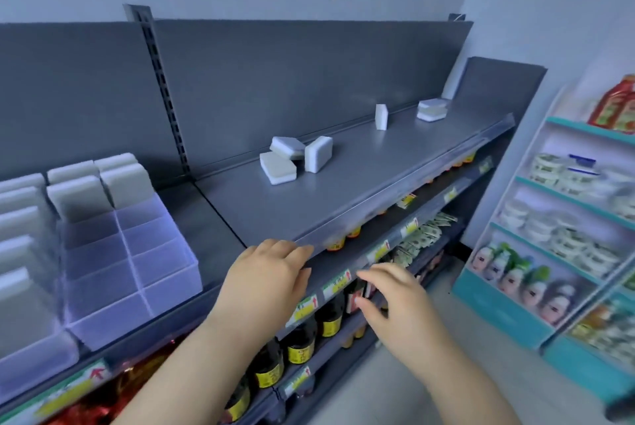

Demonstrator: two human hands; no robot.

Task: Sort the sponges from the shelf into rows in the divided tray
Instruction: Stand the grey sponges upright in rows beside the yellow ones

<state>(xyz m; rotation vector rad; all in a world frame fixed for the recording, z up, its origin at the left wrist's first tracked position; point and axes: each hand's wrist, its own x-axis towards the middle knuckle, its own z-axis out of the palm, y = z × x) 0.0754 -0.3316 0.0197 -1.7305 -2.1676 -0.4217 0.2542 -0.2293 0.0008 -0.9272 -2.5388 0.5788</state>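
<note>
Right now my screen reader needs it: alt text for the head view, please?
Empty left hand and right hand hover before a grey shelf with loose sponges scattered on it. A clear divided tray at left holds upright sponges.

Your divided tray [137,270] sits at the left end of the shelf [343,197], with sponges [99,184] standing in its rear compartments. To its right, three sponges [295,158] lie clustered mid-shelf, touching one another. Farther right and back, one sponge [381,117] stands alone on edge, and a stack [432,110] rests near the far end. Your left hand [271,270] is at the shelf's front edge. Your right hand [395,297] is near it, lower and to the right, before the bottles [299,345] on the shelves below.
</note>
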